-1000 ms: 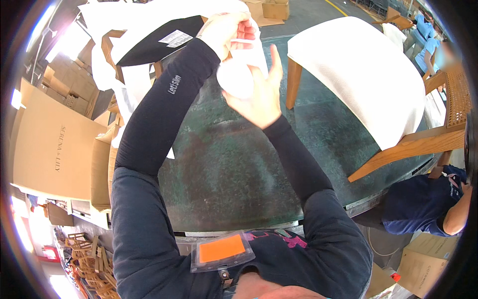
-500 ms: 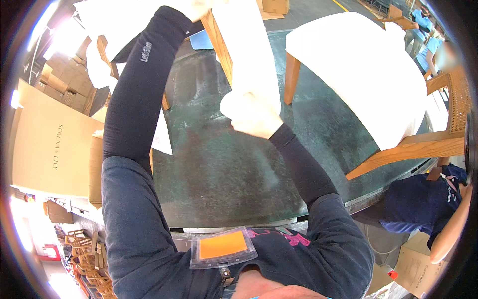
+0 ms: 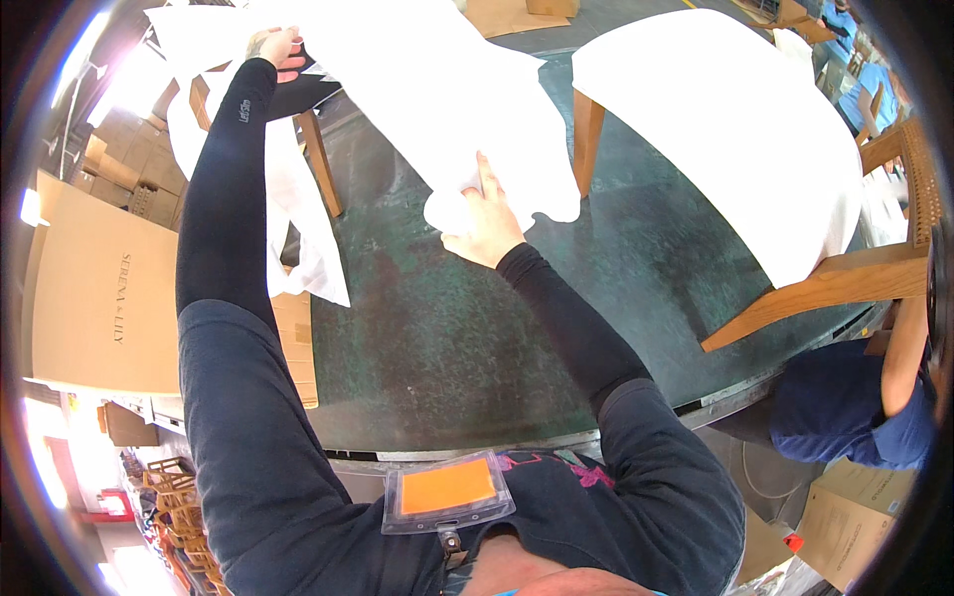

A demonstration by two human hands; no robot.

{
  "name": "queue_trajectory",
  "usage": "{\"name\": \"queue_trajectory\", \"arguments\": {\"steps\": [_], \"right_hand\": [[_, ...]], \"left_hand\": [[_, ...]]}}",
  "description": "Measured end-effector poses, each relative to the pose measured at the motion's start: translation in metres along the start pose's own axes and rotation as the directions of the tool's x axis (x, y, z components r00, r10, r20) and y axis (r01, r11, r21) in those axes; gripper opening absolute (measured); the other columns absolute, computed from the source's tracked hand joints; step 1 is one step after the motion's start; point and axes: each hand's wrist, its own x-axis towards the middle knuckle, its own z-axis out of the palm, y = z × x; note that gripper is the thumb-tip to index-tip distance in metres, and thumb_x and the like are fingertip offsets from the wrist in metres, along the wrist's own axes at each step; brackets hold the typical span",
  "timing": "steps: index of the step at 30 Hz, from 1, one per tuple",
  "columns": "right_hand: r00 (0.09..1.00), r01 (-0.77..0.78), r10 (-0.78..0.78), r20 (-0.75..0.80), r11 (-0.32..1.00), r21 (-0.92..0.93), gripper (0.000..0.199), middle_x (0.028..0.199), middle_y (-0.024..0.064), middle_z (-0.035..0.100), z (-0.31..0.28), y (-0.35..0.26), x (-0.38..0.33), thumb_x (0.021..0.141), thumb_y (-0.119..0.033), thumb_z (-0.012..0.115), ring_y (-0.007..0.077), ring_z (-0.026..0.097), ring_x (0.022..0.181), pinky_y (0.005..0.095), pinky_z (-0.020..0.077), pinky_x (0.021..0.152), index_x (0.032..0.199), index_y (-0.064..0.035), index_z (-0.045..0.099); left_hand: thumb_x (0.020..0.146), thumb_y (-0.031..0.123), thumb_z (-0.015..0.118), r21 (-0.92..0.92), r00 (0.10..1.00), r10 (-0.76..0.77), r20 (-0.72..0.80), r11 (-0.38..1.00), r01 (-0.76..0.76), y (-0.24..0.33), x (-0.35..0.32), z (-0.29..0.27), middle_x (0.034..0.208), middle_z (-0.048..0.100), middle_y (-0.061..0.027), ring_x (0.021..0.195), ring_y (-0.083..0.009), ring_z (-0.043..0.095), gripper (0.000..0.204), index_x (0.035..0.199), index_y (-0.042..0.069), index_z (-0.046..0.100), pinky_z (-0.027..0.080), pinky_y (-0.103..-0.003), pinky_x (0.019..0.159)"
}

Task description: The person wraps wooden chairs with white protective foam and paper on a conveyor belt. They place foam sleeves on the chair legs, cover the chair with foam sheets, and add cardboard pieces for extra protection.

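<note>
The left hand (image 3: pixel 278 50) was stretched far out and gripped the top of a big white soft cover sheet (image 3: pixel 437 89) — the right hand (image 3: pixel 487 219) pinched its lower edge. The sheet hung over a brown wooden chair (image 3: pixel 318 164) at the far left corner of the dark green worktop (image 3: pixel 447 338). Another chair under a white cover (image 3: pixel 725 129) lay near the right edge — beside a person in blue (image 3: pixel 845 407).
</note>
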Motion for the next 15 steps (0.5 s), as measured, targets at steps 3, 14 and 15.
{"name": "queue_trajectory", "arguments": {"steps": [3, 14, 15], "right_hand": [[1.0, -0.02, 0.017, 0.014, 0.986, 0.169, 0.067, 0.156, 0.0389, 0.01, 0.02, -0.016, -0.003, 0.065, -0.026, 0.078, 0.0545, 0.034, 0.138, 0.052, 0.0409, 0.11, 0.116, 0.0111, 0.058], [0.984, 0.068, -0.062, -0.17, 0.997, 0.036, 0.061, 0.151, 0.0455, 0.013, 0.027, -0.001, -0.006, 0.063, -0.02, 0.077, 0.0583, 0.038, 0.134, 0.0509, 0.0452, 0.105, 0.114, 0.0056, 0.056], [0.985, 0.083, -0.074, -0.158, 0.995, 0.049, 0.061, 0.151, 0.046, 0.013, 0.027, 0.001, -0.012, 0.063, -0.02, 0.077, 0.0579, 0.037, 0.134, 0.0513, 0.0451, 0.105, 0.115, 0.0053, 0.056]], "left_hand": [[0.089, 0.03, 0.068, 0.247, 0.859, 0.186, -0.476, 0.966, -0.072, -0.032, -0.024, -0.012, 0.117, 0.065, -0.0181, 0.103, -0.0358, 0.067, 0.047, 0.119, -0.004, 0.06, 0.054, -0.044, 0.087], [0.066, 0.044, 0.082, 0.457, 0.324, 0.349, 0.879, -0.428, -0.78, -0.018, -0.11, 0.171, 0.138, 0.055, -0.0132, 0.142, -0.027, 0.037, 0.076, 0.13, 0.01, 0.06, 0.023, -0.047, 0.122], [0.066, 0.044, 0.082, 0.482, 0.386, 0.301, 0.872, -0.395, -0.782, -0.019, -0.099, 0.174, 0.135, 0.056, -0.0127, 0.14, -0.0273, 0.039, 0.075, 0.129, 0.01, 0.06, 0.023, -0.047, 0.121]]}}
